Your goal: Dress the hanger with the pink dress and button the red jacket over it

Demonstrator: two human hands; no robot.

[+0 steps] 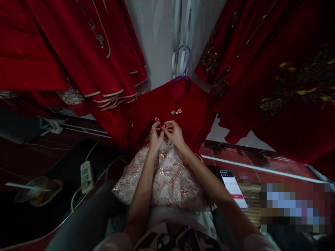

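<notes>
A red jacket (192,123) hangs in front of me on a purple hanger (187,61). Its front bears small beaded flower closures (176,112), and another flower ornament (157,119) shows just above my left fingers. My left hand (156,138) and my right hand (175,134) meet at the lower front opening. Both pinch at a small red and beaded closure (162,126), mostly hidden by the fingertips. Below the hands, a cream and pink brocade cloth with gold pattern (167,181) spreads over my lap.
Red garments (104,69) with pale trim hang at left, and embroidered red ones (261,80) at right. A power strip (87,176) and a plastic cup (34,190) lie on a black surface at left. A phone (233,190) lies at lower right, beside a blurred-out area.
</notes>
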